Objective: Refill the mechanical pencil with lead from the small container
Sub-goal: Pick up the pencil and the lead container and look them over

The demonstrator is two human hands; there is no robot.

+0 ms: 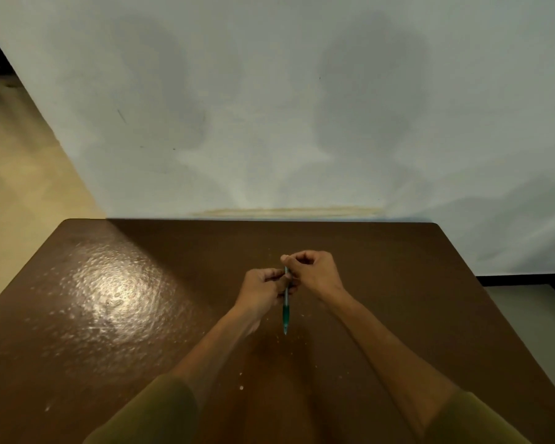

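Olive sleeves (161,408) and bare forearms reach out over a brown table (109,315) set against a pale wall (269,107).

Both hands meet above the tabletop's middle: the left hand (261,288) grips the green mechanical pencil (285,310) near its upper end, while the right hand (313,272) pinches at its top with curled fingers. Its long axis runs away from the person, tip pointing back toward them. Any lettering is too small to read.
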